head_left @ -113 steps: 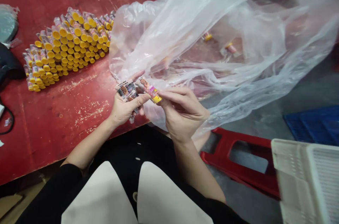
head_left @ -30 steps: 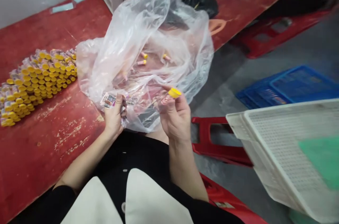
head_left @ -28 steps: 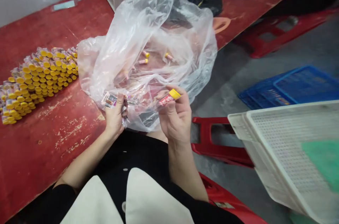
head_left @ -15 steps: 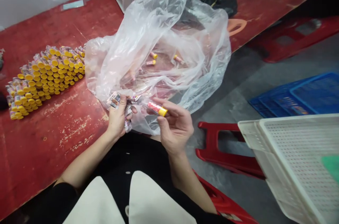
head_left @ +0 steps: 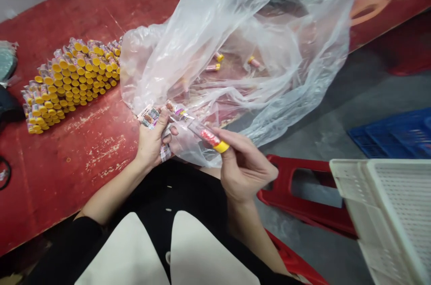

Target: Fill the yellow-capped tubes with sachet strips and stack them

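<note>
My left hand [head_left: 152,139] is closed on several small printed plastic sleeves [head_left: 148,116], fanned out past the thumb. In my right hand [head_left: 244,161] a clear tube [head_left: 210,137] with red and white contents is pinched by its yellow cap. The tube's far end meets one printed sleeve near my left fingers; whether it is inside the sleeve I cannot tell. A large clear plastic bag [head_left: 202,20] lies open behind both hands, with a few capped tubes [head_left: 255,62] in it. To the left rises a stacked pile of wrapped tubes [head_left: 72,81], yellow caps facing me.
A red worn table [head_left: 97,155] carries the pile and bag. On the right are a red plastic stool [head_left: 303,213], a white perforated crate [head_left: 357,204] and a blue crate [head_left: 397,134]. An orange handle [head_left: 368,9] lies near the table's far right edge.
The view has shifted, so table items sit differently in frame. My right hand has turned, its back now more toward me, still pinching the tube; my left hand keeps the sleeves.
</note>
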